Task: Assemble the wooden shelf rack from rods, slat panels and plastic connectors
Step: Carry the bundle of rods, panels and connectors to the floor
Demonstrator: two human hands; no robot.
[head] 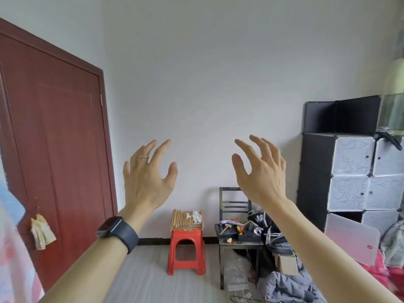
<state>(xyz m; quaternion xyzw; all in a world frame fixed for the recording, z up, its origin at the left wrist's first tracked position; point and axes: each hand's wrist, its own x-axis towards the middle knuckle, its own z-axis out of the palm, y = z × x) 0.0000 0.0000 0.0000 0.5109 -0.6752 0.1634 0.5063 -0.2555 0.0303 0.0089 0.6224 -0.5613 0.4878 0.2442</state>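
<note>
Nothing started yet: both hands are raised in the air, left hand (148, 182) and right hand (260, 173) with fingers spread, each grip apart and holding nothing. The rods (182, 218) and slat panels lie stacked on the red stool (185, 250) against the far wall, with white connectors (195, 216) piled on top, well apart from the hands. Next move, I'd judge: walk over, crouch, pick up parts.

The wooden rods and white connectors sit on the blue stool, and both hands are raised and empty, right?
No: the head view shows the stool is red, not blue. The wooden rods and white connectors sit on it, and left hand and right hand are raised and empty.
</note>
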